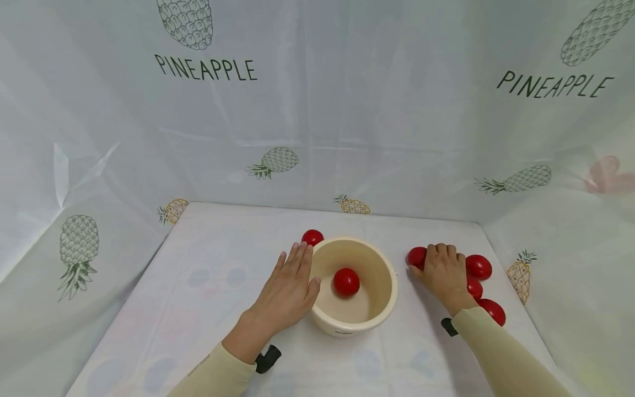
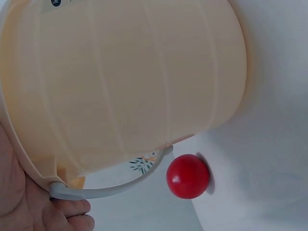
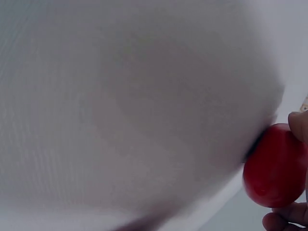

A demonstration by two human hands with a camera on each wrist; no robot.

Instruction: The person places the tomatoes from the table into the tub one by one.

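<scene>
A cream bucket (image 1: 388, 300) stands upright mid-table, with one smooth red tomato (image 1: 346, 282) inside on its bottom. My left hand (image 1: 289, 286) rests at its left rim, fingers straight. The left wrist view shows the bucket's ribbed side and a grey handle (image 2: 113, 190) beside those fingers. Behind the bucket lies another tomato (image 1: 312, 237), seen whole in the left wrist view. To the right, my right hand (image 1: 445, 274) holds a tomato (image 3: 276, 166) between thumb and fingers. Several more tomatoes (image 1: 478, 267) lie beside that hand and forearm, some partly covered.
A pale patterned cloth covers the table (image 1: 198, 309). Hanging white sheets (image 1: 377, 110) printed with pineapples rise behind and along both sides. A black strap (image 1: 268, 359) shows on the left wrist, and another on the right.
</scene>
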